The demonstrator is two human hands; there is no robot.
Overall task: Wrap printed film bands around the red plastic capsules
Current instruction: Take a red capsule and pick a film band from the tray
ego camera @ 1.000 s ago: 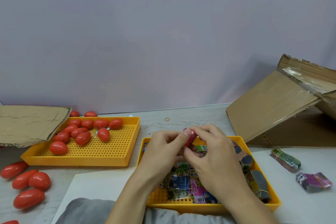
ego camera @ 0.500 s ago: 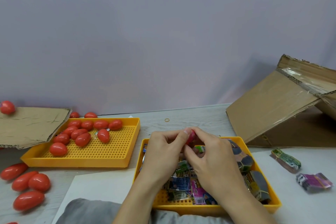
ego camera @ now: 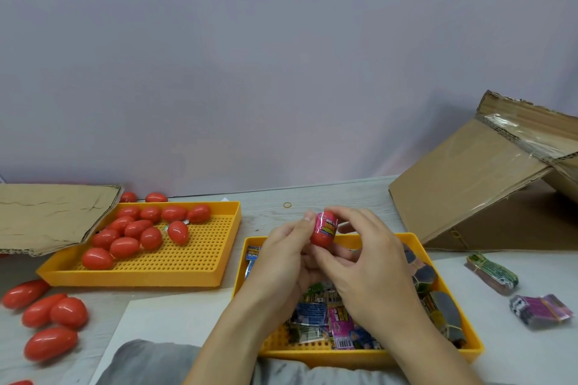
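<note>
Both hands hold one red capsule upright above the near yellow tray. A pink printed film band sits around its upper half. My left hand pinches the capsule from the left with thumb and fingers. My right hand grips it from the right, fingers curled behind it. Loose printed bands lie in that tray under my hands. Several bare red capsules fill the far-left yellow tray.
More red capsules lie loose on the table at the left. A cardboard flap overhangs the left tray's corner. An open cardboard box stands at the right. Two bundled band stacks and a rubber band lie on the table.
The capsule has been raised and turned upright, and the pink band now shows clearly around its top. The red capsule seen on the left cardboard half a second ago is gone from view.
</note>
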